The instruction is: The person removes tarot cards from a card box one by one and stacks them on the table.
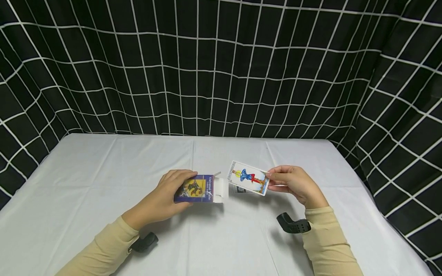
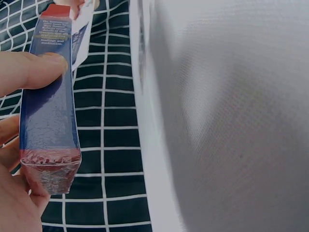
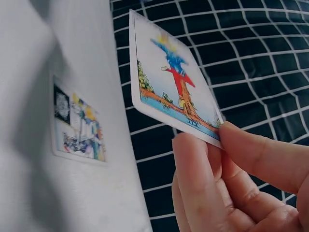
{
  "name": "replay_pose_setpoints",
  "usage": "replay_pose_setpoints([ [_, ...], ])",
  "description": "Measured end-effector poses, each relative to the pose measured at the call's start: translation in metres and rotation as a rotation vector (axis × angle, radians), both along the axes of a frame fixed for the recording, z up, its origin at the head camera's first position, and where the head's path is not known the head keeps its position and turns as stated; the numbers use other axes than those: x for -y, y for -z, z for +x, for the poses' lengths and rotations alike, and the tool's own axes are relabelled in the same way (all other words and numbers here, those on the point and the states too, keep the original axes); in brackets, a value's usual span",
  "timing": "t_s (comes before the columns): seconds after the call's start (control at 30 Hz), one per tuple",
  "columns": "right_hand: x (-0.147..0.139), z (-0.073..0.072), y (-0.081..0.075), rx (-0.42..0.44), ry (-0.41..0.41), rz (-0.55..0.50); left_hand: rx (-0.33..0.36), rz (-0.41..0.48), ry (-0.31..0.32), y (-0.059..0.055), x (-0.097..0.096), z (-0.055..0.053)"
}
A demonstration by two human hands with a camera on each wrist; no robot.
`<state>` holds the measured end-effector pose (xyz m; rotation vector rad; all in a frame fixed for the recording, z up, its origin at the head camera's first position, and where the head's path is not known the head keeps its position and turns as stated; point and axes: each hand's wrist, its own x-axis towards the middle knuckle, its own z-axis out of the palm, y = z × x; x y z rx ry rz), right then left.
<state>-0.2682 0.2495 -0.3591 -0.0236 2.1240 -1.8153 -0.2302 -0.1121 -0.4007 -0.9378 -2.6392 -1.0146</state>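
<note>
My left hand grips a blue tarot card box above the table, thumb along one narrow side. The box's white flap end stands open and points right. Close to that end, my right hand pinches a tarot card by its lower edge between thumb and fingers. A figure in blue and red is printed on the card, which is tilted in the right wrist view. Below it, another tarot card lies face up on the table, mostly hidden in the head view. What the box holds inside cannot be seen.
A white cloth covers the table. Black curtains with a white grid stand behind it and at both sides. A black wrist device sits by the right sleeve, another by the left sleeve.
</note>
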Motion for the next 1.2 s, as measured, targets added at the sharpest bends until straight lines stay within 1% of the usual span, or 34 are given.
replay_pose_setpoints([
  [0.13, 0.001, -0.002, 0.005, 0.008, 0.030, -0.014, 0.001, -0.001, -0.002, 0.000, 0.000, 0.000],
  [0.33, 0.003, -0.004, 0.009, 0.054, 0.084, -0.075, -0.007, -0.005, -0.001, 0.001, 0.000, 0.000],
  [0.63, 0.010, -0.010, 0.028, 0.117, 0.076, -0.137, 0.005, -0.010, 0.001, 0.001, -0.001, 0.000],
  [0.7, 0.011, -0.010, 0.031, 0.130, 0.084, -0.145, 0.004, -0.013, 0.002, 0.002, -0.001, 0.000],
  [0.87, 0.013, -0.011, 0.037, 0.160, 0.108, -0.148, -0.001, -0.016, 0.002, 0.002, -0.001, 0.000],
  [1.1, 0.016, -0.013, 0.043, 0.214, 0.108, -0.149, 0.006, -0.018, 0.004, 0.003, -0.002, 0.000],
  [1.2, 0.017, -0.014, 0.046, 0.223, 0.113, -0.158, 0.009, -0.020, 0.002, 0.003, -0.002, 0.000],
])
